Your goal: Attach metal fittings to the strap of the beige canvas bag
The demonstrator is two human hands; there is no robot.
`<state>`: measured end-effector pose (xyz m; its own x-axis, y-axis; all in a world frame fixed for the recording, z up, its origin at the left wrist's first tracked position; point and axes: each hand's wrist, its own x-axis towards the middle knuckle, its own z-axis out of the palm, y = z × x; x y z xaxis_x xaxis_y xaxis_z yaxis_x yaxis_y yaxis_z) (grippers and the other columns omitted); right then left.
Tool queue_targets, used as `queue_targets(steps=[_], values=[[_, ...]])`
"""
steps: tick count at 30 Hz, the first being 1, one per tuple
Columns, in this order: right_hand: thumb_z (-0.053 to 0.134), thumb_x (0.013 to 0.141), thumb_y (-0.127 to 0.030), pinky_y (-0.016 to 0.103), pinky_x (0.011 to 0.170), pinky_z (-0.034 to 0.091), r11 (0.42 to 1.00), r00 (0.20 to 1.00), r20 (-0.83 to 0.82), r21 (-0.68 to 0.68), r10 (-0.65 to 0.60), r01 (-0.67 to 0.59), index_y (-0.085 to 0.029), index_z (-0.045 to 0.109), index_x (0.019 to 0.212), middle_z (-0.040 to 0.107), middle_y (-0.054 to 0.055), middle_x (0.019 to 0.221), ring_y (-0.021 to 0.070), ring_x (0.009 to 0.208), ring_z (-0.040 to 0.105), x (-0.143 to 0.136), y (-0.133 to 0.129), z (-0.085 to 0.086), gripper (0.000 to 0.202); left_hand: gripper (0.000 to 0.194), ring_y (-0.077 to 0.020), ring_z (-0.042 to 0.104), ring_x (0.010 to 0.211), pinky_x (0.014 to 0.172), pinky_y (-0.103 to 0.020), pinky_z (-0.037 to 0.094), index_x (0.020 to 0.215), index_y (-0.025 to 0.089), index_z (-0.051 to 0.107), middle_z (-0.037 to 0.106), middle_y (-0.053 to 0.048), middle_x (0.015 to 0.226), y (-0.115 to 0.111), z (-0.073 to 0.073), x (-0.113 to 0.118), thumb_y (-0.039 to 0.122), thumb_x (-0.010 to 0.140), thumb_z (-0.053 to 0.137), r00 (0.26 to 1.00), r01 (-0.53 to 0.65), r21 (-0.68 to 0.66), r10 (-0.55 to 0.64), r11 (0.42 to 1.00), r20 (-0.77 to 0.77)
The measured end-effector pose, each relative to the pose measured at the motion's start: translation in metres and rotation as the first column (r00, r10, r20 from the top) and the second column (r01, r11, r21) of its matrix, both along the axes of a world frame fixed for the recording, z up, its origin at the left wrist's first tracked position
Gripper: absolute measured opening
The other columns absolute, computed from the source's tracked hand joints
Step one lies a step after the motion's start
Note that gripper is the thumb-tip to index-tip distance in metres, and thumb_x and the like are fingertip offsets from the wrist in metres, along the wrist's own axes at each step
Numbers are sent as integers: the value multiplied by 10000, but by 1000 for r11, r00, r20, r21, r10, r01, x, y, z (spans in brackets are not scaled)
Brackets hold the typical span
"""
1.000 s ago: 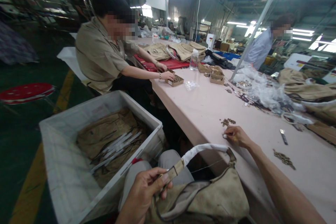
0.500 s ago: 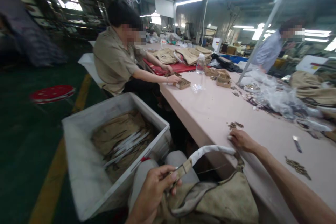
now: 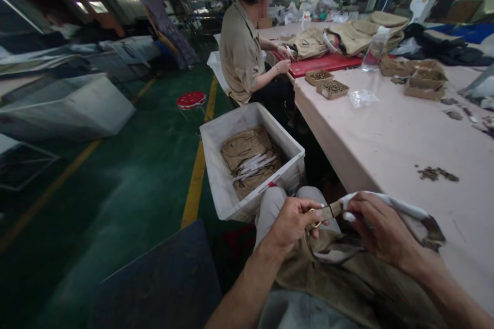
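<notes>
Bag (image 3: 347, 275) beside the table (image 3: 386, 139) looks soft, probably light; best held by its handle (image 3: 332, 210), which the left hand (image 3: 291, 223) pinches; what the right hand (image 3: 380, 223) grips, I can't tell.

A bag-making workshop. Yellow lines (image 3: 193, 195) cross its dark green floor (image 3: 146, 180). A long bench (image 3: 358, 139) with a pale pink top carries small open brown cardboard boxes (image 3: 332, 95) of brass-coloured metal fittings (image 3: 334, 86), and tan fabric bags (image 3: 353, 36) heaped at a flat red board (image 3: 312, 68). A large white plastic crate (image 3: 213, 164) holds more tan fabric pieces (image 3: 245, 146). A co-worker in a khaki shirt (image 3: 240, 56) sits at the bench; a big grey-white bin (image 3: 88, 108) stands at left.
</notes>
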<state>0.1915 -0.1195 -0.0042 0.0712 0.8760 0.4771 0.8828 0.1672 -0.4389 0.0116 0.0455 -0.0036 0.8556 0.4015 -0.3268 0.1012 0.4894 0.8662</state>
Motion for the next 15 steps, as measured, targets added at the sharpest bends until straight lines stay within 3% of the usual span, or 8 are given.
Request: queue_targets(steps=[3,7,15], values=[[497,970,-57,369,751,455,999,999,-19,8,45,-45,-197,543,1151,601,91,1015,217,878,553,-21,15,-10,233,419,-85,568,444,438,-177,384,903,66,783,718,-73,718,0,4,-2,421,709,892,1000,2,26,-2,1000,-4],[487,987,-62,361,709,398,998,997,-33,-4,66,-66,-190,558,1130,589,74,936,207,822,521,-23,19,-22,205,415,-92,564,448,448,-185,390,883,75,794,679,-42,650,-2,5,-3,422,687,912,1000,-30,29,30,999,-2],[499,974,-66,342,716,395,998,981,-187,-28,41,-47,-206,592,1050,595,50,920,184,811,522,-26,17,-11,184,365,-101,569,473,449,-191,383,937,81,820,649,-39,657,-3,-3,-4,415,791,837,1000,22,169,-23,985,4]])
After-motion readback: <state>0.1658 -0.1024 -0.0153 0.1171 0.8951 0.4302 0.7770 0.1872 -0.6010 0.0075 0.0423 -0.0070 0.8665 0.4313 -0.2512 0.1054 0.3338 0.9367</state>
